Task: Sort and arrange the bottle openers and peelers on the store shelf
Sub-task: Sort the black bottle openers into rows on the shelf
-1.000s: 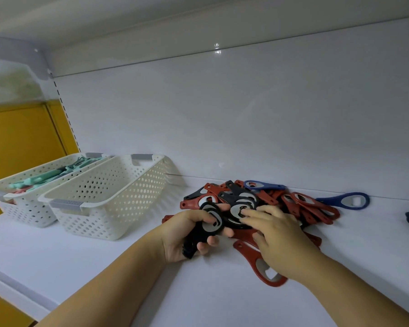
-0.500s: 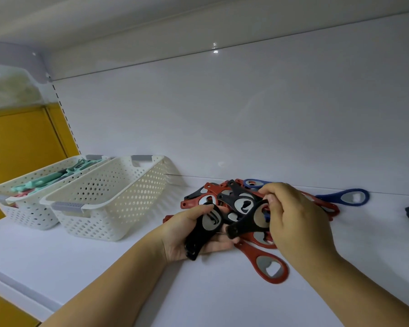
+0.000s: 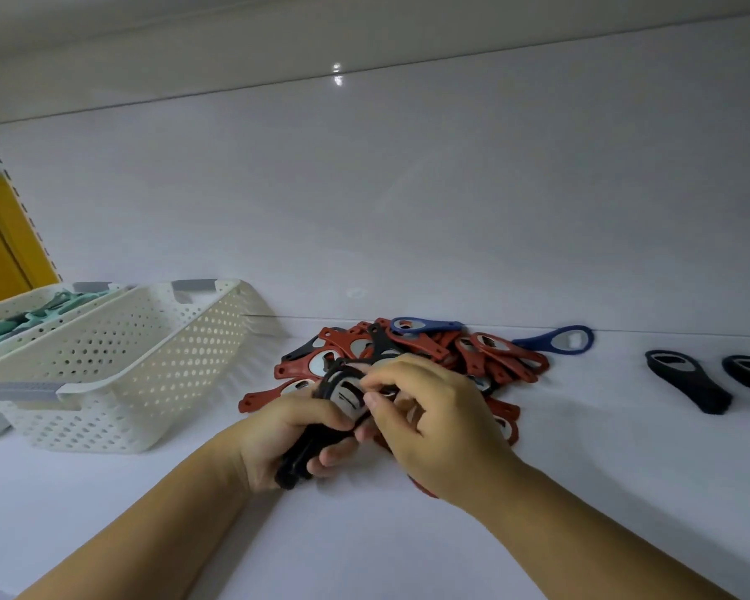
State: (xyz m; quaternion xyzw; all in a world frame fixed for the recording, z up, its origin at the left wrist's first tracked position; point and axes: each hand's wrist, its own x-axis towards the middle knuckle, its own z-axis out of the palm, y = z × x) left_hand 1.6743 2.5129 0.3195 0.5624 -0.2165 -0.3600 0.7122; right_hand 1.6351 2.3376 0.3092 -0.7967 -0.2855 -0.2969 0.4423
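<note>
L hand [image 3: 286, 439] grips a stack of black openers [image 3: 347, 389] by the handles, fingers wrapped round. The heads w/ metal inserts stick up past the thumb. R hand [image 3: 434, 430] is right beside it, fingers curled, thumb & fingertips pinching the head end of the same stack. Both hands sit low over the shelf [image 3: 364, 539], meeting at the stack.

Red openers [image 3: 501, 359] lie in a loose pile just behind & under the hands. R hand hides the pile's middle. A few reds poke out left of L hand & below R wrist. One blue opener [image 3: 425, 326] lies on top at the back of the pile. A 2nd blue one [image 3: 557, 339] lies just right of the pile, by the back wall. Well right of R hand, 2 dark openers [image 3: 685, 383] lie flat side by side, apart from the pile, the farther one cut by the frame edge.

Left of L hand stands a white basket [image 3: 118, 374], perforated, grey handles; its near wall blocks the inside. Beyond it, close alongside, is a 2nd basket [image 3: 5, 307] w/ teal peelers [image 3: 50, 307] in it.
</note>
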